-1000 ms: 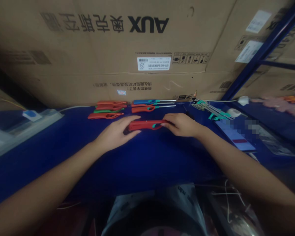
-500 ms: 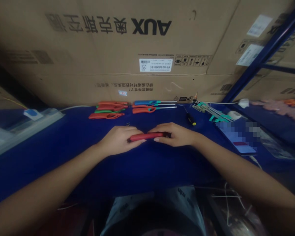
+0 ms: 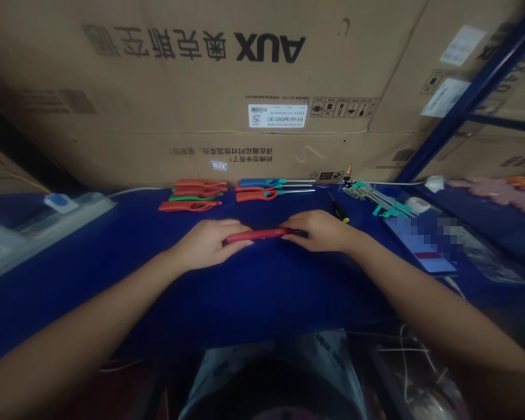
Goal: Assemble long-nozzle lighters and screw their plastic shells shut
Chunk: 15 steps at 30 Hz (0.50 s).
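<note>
A red lighter handle (image 3: pixel 259 234) is held level above the blue table by its two ends. My left hand (image 3: pixel 207 242) closes on its left end, thumb below and fingers over the far side. At the other end, my right hand (image 3: pixel 321 231) grips the dark tip and partly hides it. Beyond my hands lie red and green lighter handles (image 3: pixel 190 206) in a stack. Beside them are lighters with blue and red handles (image 3: pixel 257 195) and metal rods.
A black screwdriver (image 3: pixel 341 211) lies right of the lighters, near several loose metal rods with teal parts (image 3: pixel 387 201). A phone (image 3: pixel 420 248) and a tape roll (image 3: pixel 417 204) are at the right. Cardboard boxes (image 3: pixel 192 116) stand behind the blue table (image 3: pixel 245 297).
Both hands have risen slightly with the red handle. My right hand has shifted a little right along it, so more of its middle shows between my hands.
</note>
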Tool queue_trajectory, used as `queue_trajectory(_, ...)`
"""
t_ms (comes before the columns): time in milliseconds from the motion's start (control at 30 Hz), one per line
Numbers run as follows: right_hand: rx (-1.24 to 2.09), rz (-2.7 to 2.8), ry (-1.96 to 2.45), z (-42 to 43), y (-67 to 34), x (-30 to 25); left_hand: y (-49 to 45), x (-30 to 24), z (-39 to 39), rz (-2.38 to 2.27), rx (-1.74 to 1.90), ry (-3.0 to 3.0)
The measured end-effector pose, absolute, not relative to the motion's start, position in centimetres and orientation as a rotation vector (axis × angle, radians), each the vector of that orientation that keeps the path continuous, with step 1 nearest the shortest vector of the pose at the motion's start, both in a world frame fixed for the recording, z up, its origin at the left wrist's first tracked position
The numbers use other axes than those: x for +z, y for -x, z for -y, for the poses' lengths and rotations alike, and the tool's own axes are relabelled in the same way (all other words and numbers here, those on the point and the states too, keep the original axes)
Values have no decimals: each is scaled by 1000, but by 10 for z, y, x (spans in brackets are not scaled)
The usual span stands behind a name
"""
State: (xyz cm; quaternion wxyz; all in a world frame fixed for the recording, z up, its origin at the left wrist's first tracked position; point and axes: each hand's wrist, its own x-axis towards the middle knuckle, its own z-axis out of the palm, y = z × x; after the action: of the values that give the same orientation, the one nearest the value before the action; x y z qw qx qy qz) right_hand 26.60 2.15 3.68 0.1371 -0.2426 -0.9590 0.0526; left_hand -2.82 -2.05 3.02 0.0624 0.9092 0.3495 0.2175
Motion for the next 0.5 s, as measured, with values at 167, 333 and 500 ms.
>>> queue_trajectory(167,-36,2776,711,-27,-271,32,31,27,16,-1124,669,-2713)
queue_trajectory(333,-89,2761,683,-24,-262,26,25,24,18,-1180,624,-2792)
queue_trajectory(500,-7,2715,680,-26,-262,28,22,27,21,-1195,543,-2857)
